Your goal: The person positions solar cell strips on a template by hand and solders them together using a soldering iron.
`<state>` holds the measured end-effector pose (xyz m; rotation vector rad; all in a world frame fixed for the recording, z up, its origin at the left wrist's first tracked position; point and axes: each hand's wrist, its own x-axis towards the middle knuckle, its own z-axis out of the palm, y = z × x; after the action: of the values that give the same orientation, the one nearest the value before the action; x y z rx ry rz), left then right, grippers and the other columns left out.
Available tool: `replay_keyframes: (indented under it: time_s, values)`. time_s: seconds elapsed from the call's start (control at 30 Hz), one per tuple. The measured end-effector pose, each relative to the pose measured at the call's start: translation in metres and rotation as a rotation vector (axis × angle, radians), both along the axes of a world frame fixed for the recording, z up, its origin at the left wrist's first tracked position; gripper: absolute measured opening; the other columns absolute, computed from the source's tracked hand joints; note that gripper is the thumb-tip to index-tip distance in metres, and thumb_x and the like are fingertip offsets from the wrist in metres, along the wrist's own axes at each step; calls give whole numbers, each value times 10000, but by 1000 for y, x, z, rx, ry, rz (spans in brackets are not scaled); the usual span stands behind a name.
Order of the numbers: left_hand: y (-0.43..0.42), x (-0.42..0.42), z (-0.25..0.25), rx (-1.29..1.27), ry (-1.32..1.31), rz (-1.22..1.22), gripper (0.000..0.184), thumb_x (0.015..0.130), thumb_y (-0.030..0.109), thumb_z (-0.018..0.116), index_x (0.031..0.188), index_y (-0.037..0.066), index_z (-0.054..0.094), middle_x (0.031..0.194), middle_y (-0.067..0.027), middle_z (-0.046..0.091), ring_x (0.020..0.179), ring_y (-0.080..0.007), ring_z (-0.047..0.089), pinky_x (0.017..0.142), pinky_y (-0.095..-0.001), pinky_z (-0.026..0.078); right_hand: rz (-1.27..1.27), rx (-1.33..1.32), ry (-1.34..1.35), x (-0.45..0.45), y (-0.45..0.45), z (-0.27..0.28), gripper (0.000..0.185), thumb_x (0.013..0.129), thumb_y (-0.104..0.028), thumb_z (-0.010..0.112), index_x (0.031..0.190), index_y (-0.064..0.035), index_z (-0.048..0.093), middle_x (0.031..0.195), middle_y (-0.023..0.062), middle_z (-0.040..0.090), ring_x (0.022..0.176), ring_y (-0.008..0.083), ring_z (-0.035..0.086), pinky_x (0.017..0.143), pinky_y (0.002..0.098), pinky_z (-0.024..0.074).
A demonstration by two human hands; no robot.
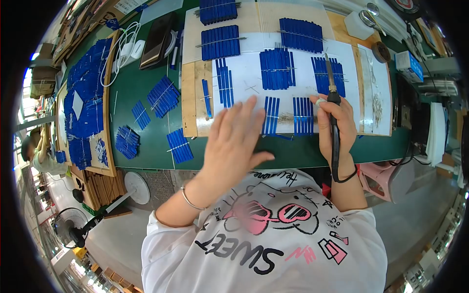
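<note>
Holding my left hand (233,139) loosely fanned, my right hand (343,123) wrapped round a soldering iron (333,97).

Left of my left hand, blue bundles (163,97) dot green tabletop (152,149); between my hands, blue strips (303,122) run lengthwise from me by the near board edge (189,131); from my right hand, the iron points forward.

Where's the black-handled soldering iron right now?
Head view, right of centre: the black-handled soldering iron is in the right hand, its metal shaft pointing up the picture, seen over the rightmost bundle of flat blue strips.
</note>
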<state>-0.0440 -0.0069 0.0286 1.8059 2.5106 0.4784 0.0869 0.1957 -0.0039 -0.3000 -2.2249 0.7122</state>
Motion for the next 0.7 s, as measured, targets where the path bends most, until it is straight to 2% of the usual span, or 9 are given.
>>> replay_keyframes:
  time_s: [0.03, 0.1, 0.13, 0.17, 0.23, 0.3, 0.43, 0.6, 0.7]
  values:
    - [-2, 8, -3, -10, -51, 5, 880, 655, 393, 808, 1359, -28, 491, 1477, -179, 405, 1306, -352, 419, 1084, -453, 350, -5, 1, 1, 2, 2, 0, 143, 882, -4, 644, 1007, -66, 612, 997, 127, 741, 948, 258, 692, 972, 418, 446]
    - [-4, 20, -1, -5, -131, 26, 884, 665, 377, 811, 1373, -32, 475, 1475, -183, 405, 1308, -355, 419, 1080, -455, 354, 102, -76, -117, 9, 4, 1, 294, 872, -118, 728, 1109, -76, 559, 1123, 130, 717, 1140, 286, 615, 1027, 420, 426]
    - [-4, 22, 0, -1, -212, 56, 888, 675, 361, 813, 1386, -37, 460, 1472, -188, 406, 1310, -359, 418, 1077, -457, 357, 96, -76, -121, 9, 7, 6, 294, 872, -118, 728, 1109, -76, 559, 1123, 130, 717, 1140, 286, 615, 1027, 420, 426]
    - [-1, 19, 3, 20, -262, 69, 861, 667, 275, 836, 1380, -29, 460, 1435, -187, 435, 1294, -362, 430, 1059, -458, 371, 181, 6, -183, 8, 11, 13, 390, 814, -182, 785, 1104, -89, 541, 1159, 123, 705, 1169, 300, 605, 1066, 453, 385]
    - [6, 6, 7, 50, -342, 39, 859, 648, 236, 846, 1373, -21, 464, 1410, -182, 450, 1278, -362, 440, 1043, -456, 381, 303, 66, -294, 6, 17, 16, 619, 652, -340, 888, 1082, -122, 501, 1243, 117, 668, 1228, 333, 570, 1147, 525, 264]
    - [14, -4, 6, 91, -421, 2, 865, 596, 162, 879, 1360, 34, 495, 1373, -146, 480, 1215, -365, 476, 1021, -453, 401, 315, 80, -326, 3, 19, 19, 636, 644, -344, 891, 1092, -125, 497, 1261, 120, 656, 1240, 333, 559, 1148, 529, 264]
    - [25, -6, 9, 15, -357, -1, 831, 593, 153, 874, 1330, 38, 509, 1339, -134, 484, 1200, -352, 473, 1006, -437, 399, 306, 79, -352, 3, 19, 15, 654, 608, -356, 905, 1096, -135, 529, 1253, 136, 641, 1242, 337, 547, 1153, 543, 257]
    - [37, -2, 1, 75, -354, 57, 725, 607, 118, 847, 1259, 43, 536, 1296, -129, 490, 1186, -346, 469, 998, -425, 396, 310, 68, -353, 2, 20, 15, 642, 609, -392, 900, 1097, -132, 573, 1214, 165, 640, 1221, 335, 557, 1149, 563, 249]
    - [43, -1, -2, 121, -390, 21, 731, 618, 114, 837, 1266, 27, 511, 1302, -143, 470, 1183, -343, 461, 992, -432, 385, 307, 78, -363, 2, 19, 16, 646, 611, -412, 894, 1100, -131, 579, 1215, 159, 642, 1217, 334, 560, 1148, 570, 245]
